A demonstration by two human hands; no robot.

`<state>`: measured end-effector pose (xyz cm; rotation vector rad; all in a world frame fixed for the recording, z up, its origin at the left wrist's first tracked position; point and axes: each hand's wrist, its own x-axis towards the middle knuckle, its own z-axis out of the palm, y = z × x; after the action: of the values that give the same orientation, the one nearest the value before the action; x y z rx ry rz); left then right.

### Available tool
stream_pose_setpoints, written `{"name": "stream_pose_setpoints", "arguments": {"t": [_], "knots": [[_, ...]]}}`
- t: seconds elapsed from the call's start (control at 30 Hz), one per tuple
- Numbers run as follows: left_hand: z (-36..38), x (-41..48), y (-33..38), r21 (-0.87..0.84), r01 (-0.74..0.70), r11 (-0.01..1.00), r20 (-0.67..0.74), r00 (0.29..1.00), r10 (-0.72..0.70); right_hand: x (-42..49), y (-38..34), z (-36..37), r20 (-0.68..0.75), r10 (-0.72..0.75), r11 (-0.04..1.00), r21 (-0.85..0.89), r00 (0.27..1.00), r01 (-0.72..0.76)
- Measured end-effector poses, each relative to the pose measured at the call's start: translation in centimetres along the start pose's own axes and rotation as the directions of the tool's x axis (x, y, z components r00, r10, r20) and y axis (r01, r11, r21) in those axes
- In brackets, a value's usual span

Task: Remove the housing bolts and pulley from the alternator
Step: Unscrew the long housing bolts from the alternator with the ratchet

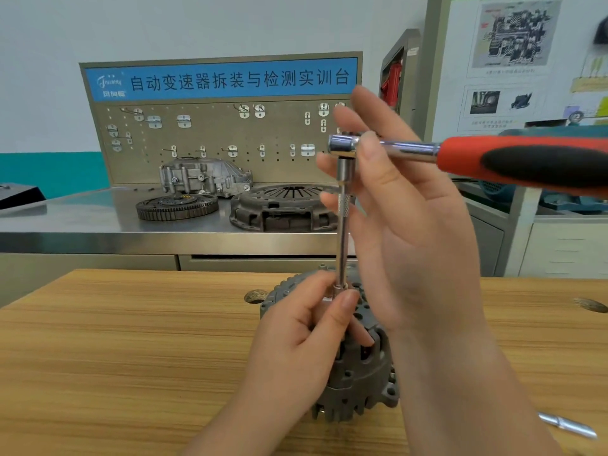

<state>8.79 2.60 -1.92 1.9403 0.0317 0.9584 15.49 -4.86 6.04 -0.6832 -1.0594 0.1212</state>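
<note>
A grey alternator stands on the wooden table in front of me. A ratchet wrench with a red and black handle sits on a long vertical extension bar that reaches down to the alternator's top. My left hand pinches the lower end of the bar and its socket between thumb and fingers, right on the housing. My right hand is raised by the ratchet head, thumb on the head and fingers straight behind the bar. The bolt under the socket is hidden.
A silver socket or bar piece lies on the table at the right. Two round holes are cut in the tabletop, one just behind the alternator. Behind stands a steel bench with a flywheel, a clutch cover and a pegboard.
</note>
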Motion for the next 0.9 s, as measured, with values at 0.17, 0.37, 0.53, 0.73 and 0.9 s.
{"name": "stream_pose_setpoints", "arguments": {"t": [0.17,0.37,0.53,0.73,0.9], "knots": [[-0.04,-0.21,0.06,0.001,-0.053,0.999,0.053,0.997,0.053,0.03,0.04,-0.41,0.025,0.184,0.972,0.142,0.983,-0.186],[-0.01,-0.22,0.08,-0.02,0.016,1.0,0.03,0.999,-0.015,0.02,0.01,-0.34,-0.02,0.098,0.994,0.048,0.995,-0.097],[-0.03,-0.23,0.13,-0.048,0.038,0.998,0.026,0.999,-0.037,0.02,-0.15,-0.28,0.023,0.051,0.999,0.015,0.998,-0.051],[-0.03,-0.28,0.25,0.033,0.0,0.999,0.047,0.999,-0.002,0.04,0.0,-0.49,0.025,0.189,0.977,0.099,0.982,-0.191],[0.1,-0.15,0.22,0.013,0.048,0.999,0.032,0.998,-0.049,-0.08,0.01,-0.15,-0.05,-0.006,1.0,-0.016,0.999,0.005]]}}
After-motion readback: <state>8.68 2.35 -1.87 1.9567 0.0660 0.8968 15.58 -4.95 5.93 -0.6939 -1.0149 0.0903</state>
